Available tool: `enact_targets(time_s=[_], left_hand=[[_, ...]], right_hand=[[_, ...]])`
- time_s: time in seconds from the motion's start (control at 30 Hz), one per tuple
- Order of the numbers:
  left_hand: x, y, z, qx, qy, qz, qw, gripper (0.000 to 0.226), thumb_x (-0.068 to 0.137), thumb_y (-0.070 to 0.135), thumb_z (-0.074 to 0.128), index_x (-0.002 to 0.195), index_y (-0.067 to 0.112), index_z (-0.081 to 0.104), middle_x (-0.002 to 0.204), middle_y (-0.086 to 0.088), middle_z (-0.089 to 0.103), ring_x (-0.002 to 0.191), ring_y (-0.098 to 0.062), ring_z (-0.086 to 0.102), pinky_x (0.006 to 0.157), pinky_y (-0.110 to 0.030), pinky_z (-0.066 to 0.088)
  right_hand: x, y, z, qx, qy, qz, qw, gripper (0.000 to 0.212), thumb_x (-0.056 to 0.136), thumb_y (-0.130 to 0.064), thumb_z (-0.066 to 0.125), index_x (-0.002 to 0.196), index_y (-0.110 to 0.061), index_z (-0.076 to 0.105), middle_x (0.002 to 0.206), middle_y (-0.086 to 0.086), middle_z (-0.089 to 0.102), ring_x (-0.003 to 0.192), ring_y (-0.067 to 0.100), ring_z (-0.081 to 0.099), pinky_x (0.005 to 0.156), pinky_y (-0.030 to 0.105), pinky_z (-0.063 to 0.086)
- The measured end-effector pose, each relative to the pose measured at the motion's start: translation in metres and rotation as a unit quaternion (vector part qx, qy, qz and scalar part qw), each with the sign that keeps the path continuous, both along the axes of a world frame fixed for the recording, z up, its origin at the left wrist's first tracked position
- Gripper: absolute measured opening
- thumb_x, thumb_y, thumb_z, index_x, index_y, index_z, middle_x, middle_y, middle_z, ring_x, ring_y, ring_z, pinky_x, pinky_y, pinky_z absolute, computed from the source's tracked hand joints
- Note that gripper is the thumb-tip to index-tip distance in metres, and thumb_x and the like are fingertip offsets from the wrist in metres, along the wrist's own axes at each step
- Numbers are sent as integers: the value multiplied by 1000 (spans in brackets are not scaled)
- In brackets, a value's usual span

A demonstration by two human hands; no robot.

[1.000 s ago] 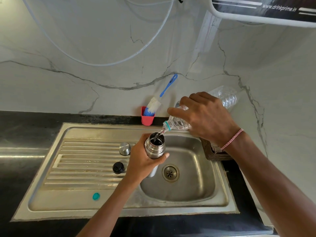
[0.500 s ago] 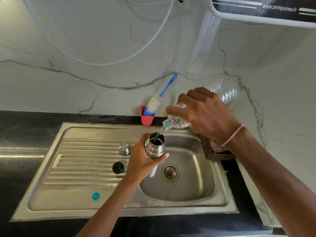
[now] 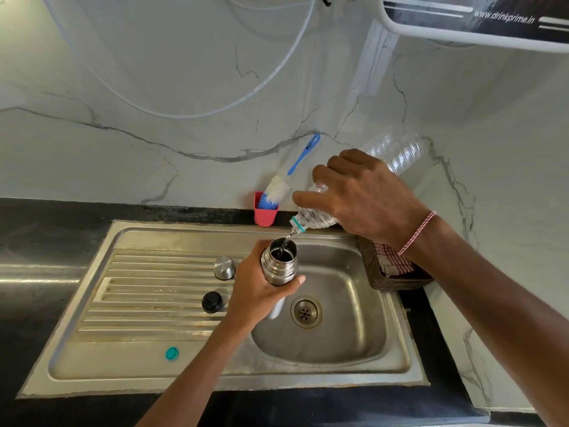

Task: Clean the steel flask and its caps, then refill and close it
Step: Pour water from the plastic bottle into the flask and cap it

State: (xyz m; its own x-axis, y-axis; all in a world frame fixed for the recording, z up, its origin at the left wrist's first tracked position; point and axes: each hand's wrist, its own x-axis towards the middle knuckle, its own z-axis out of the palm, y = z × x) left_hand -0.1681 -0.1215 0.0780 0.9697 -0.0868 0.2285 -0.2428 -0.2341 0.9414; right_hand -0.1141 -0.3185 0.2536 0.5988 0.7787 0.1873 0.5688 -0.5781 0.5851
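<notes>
Left hand [image 3: 258, 291] grips the open steel flask [image 3: 280, 263] upright over the sink [image 3: 354, 328]. Right hand [image 3: 363, 201] holds a tilted plastic bottle [image 3: 397, 149], pouring water into the flask; its fill level is hard to judge. Steel cap [image 3: 224, 267] and black cap [image 3: 212, 302] sit on the drainboard [image 3: 147, 291]; a red cup [image 3: 264, 217] holds a brush [image 3: 277, 191]

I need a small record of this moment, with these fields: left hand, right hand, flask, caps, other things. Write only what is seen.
left hand: the left hand grips the flask over the sink
right hand: the right hand holds a tilted bottle; water runs into the flask
flask: open, no cap on
caps: steel cap and black cap lie apart on the draining board
other things: teal lid; brush in red cup; basket with cloth
</notes>
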Motion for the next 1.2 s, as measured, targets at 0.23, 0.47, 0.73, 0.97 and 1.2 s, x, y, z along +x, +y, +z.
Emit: enact_targets(time_s=[0.23,0.47,0.73,0.97,1.2], left_hand=[[0,-1,0,3,-2,-2,1000,61,67,22,98,115,20,60,99,17,72,92,-8,70,80,-13,51],[1,-2,0,4,-10,3,1000,60,67,21,98,114,23,60,98,12,73,91,-7,70,79,-11,49],[2,-4,1,-1,-7,-1,1000,60,67,20,98,114,23,60,98,14,73,91,-7,70,79,-11,49],[3,-6,1,-7,-3,4,1000,61,66,18,98,114,22,60,98,14,74,91,-6,71,79,-11,49],[3,-8,-1,-5,2,-2,1000,60,66,21,98,112,22,60,97,11,74,90,-8,71,78,-14,50]], right_hand=[[6,4,3,-9,-39,56,998,48,92,6,42,121,-30,53,87,10,58,71,30,51,70,45,49],[8,10,11,-50,-71,86,993,47,87,5,50,115,-31,55,85,9,55,72,29,51,75,41,48],[5,22,19,-132,-44,77,987,32,95,-3,45,116,-25,56,102,15,64,84,35,60,85,48,51],[5,27,20,-173,-71,112,976,29,92,0,59,110,-22,54,91,13,61,78,34,58,84,48,52],[5,36,24,-211,-75,135,965,27,91,2,60,108,-19,55,88,11,60,78,34,57,86,47,50]])
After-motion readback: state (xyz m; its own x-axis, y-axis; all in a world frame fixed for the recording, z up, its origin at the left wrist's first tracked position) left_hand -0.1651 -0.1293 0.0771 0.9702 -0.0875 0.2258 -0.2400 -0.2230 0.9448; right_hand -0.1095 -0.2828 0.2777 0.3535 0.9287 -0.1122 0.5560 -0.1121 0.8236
